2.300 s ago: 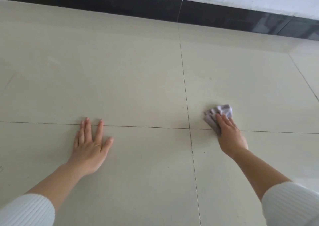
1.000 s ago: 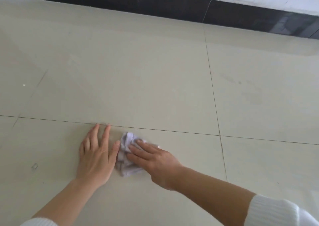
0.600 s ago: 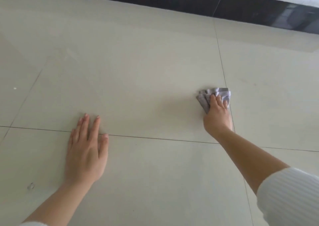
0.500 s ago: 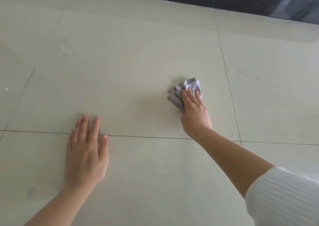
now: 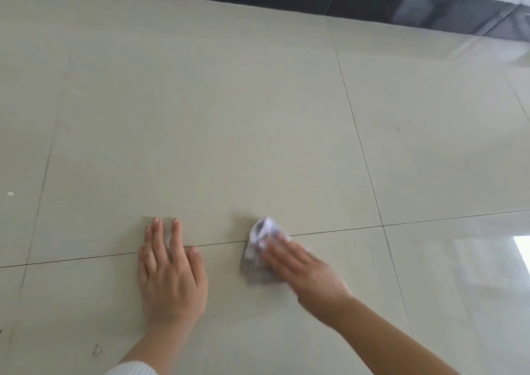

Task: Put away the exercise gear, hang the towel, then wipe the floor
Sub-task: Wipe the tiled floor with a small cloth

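Pale tiled floor [image 5: 200,116] runs to black skirting [image 5: 372,4] along its far edge; a crumpled cloth [image 5: 258,251] lies across a grout line [image 5: 344,229], well away from that edge; the right hand [image 5: 301,271], blurred, presses it with outstretched fingers; the left hand [image 5: 169,271] lies flat near it, fingers straight, holding nothing.

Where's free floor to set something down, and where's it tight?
Free: the big tile from the left hand and cloth up to the black skirting; also the tiles right of the right hand. Tight: the narrow gap between left hand and cloth, which the right hand presses.
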A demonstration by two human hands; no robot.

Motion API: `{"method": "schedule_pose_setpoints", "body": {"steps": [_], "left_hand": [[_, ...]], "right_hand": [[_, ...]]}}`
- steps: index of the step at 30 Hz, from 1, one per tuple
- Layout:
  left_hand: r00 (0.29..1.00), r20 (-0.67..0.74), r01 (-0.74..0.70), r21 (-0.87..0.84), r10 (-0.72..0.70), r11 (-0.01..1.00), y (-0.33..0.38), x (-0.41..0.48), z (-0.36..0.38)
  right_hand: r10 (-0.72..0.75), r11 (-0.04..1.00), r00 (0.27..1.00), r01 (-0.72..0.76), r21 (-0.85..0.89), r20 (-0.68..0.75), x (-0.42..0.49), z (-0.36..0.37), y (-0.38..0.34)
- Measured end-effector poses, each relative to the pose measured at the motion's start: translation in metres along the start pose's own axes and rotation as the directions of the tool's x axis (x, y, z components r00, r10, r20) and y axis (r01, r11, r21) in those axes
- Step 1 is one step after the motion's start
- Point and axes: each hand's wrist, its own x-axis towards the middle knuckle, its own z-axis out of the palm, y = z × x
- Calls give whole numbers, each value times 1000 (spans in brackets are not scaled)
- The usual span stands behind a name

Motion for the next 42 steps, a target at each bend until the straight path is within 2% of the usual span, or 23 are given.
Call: {"method": "schedule_pose_setpoints", "body": {"steps": [2, 5, 9, 12, 14, 16, 20, 22, 24, 26, 27, 29, 31, 33, 35, 39, 40, 42], "left_hand": [[1000, 6, 19, 4, -19, 1000, 0, 1, 1], [999, 3, 41, 13, -41, 999, 1, 1, 3], [999, -28, 38, 15, -37, 999, 0, 2, 6], [998, -47, 31, 11, -31, 999, 0, 3, 6], [998, -53, 36, 5, -36, 999, 0, 3, 6], [997, -60, 43, 8, -42, 999, 0, 2, 5], [998, -40, 44, 37, -42, 998, 1, 4, 1], [999, -24, 39, 35, -38, 999, 0, 3, 3], [998, -33, 50, 21, -49, 999, 0, 5, 2], [987, -81, 134, -23, -135, 991, 4, 18, -5], [975, -107, 191, -54, -196, 980, 5, 31, -8], [962, -126, 236, -51, -241, 970, 10, 60, -11], [958, -148, 251, 8, -248, 968, 13, 76, -4], [958, -158, 246, 22, -240, 969, 12, 82, 4], [961, -146, 239, 22, -233, 971, 10, 82, 7], [955, -144, 267, 23, -261, 963, 12, 84, 3], [953, -139, 274, 23, -268, 961, 13, 83, 3], [953, -136, 278, 25, -272, 960, 13, 83, 2]], "right_hand": [[274, 960, 958, -266, 91, -82, 14, -6, 22], [608, 787, 792, -593, 171, -51, 49, -24, 63], [735, 675, 675, -719, 164, -64, 118, -44, 111], [728, 683, 680, -711, 169, -84, 173, -53, 124], [670, 740, 735, -650, 175, -105, 206, -56, 116], [553, 830, 821, -529, 176, -140, 227, -50, 93], [190, 968, 969, -159, 196, -156, 219, -24, 33], [-48, 982, 984, 78, 174, -171, 190, -12, 15], [-273, 954, 949, 288, 80, -161, 153, -4, 13], [-404, 914, 911, 405, -4, -83, 125, -6, 30], [-410, 912, 911, 410, -18, -55, 116, -10, 47], [-283, 958, 952, 285, 1, -113, 108, -21, 89], [4, 997, 979, 12, 77, -205, 109, -34, 132], [345, 935, 907, -311, 170, -240, 121, -49, 168], [565, 825, 788, -536, 179, -243, 145, -59, 194], [724, 687, 635, -698, 204, -269, 214, -66, 205], [744, 666, 614, -714, 217, -263, 231, -67, 202], [727, 686, 635, -692, 226, -262, 266, -69, 195]]}}
